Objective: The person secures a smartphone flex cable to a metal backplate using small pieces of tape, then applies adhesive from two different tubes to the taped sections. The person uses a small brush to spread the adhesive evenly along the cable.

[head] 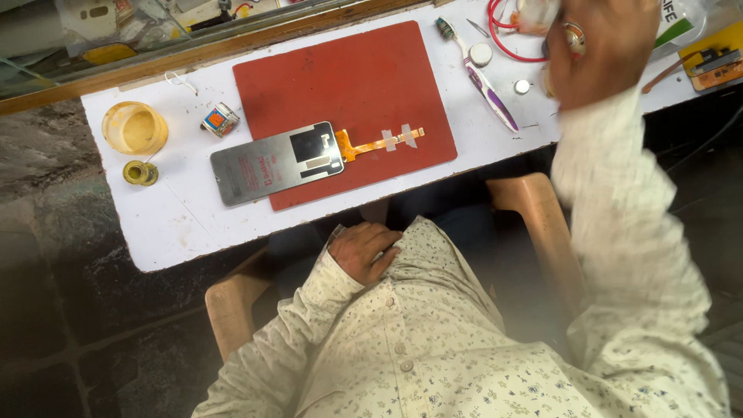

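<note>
My right hand (pixel 600 46) is raised over the table's far right corner, blurred, with a ring on one finger. Its fingers curl near a pale crumpled thing (pixel 535 12) and a red cable loop (pixel 501 42); whether it grips anything I cannot tell. My left hand (pixel 364 251) lies flat against my patterned shirt below the table edge and holds nothing. On the red mat (pixel 348 77) lies a grey phone display panel (pixel 275 164), face down, its orange flex cable (pixel 383 143) taped to the mat.
A purple and white toothbrush (pixel 484 77) and two small round caps (pixel 481 54) lie right of the mat. A yellow cup (pixel 134 128), a small spool (pixel 140 173) and a little box (pixel 220 119) stand at the left. An orange tool (pixel 716 66) sits far right. Wooden chair arms (pixel 534 209) flank me.
</note>
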A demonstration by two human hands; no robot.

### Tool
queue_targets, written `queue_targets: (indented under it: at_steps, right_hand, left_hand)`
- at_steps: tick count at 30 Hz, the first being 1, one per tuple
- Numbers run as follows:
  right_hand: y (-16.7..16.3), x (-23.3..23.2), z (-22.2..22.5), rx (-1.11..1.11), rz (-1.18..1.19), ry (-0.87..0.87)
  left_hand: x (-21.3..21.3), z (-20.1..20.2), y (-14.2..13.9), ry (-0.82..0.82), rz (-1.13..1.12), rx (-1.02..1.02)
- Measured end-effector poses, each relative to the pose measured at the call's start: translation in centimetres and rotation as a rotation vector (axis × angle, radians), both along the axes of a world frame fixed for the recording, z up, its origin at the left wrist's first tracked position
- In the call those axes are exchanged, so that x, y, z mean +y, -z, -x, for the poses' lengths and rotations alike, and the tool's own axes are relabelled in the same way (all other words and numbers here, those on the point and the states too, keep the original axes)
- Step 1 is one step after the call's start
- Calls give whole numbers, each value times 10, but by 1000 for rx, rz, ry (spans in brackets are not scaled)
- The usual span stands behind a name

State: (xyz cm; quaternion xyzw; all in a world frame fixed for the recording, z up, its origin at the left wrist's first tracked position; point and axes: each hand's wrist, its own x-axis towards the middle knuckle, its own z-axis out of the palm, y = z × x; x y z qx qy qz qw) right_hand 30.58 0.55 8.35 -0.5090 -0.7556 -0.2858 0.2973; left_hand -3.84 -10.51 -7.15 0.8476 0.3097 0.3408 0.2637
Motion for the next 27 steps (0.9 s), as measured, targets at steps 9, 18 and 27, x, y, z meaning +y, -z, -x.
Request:
queue_targets:
  at_steps: [9, 18, 27]
  right_hand:
    - [59, -141, 147, 168, 388, -411]
    - [82, -141, 105, 1023, 852, -457]
    - [118, -131, 97, 1589, 1150, -589]
  left_hand:
    - [-19, 4, -13, 15, -58, -271]
    - [-20, 13, -9, 96, 51, -468]
    - [-10, 14, -11, -49, -35, -457]
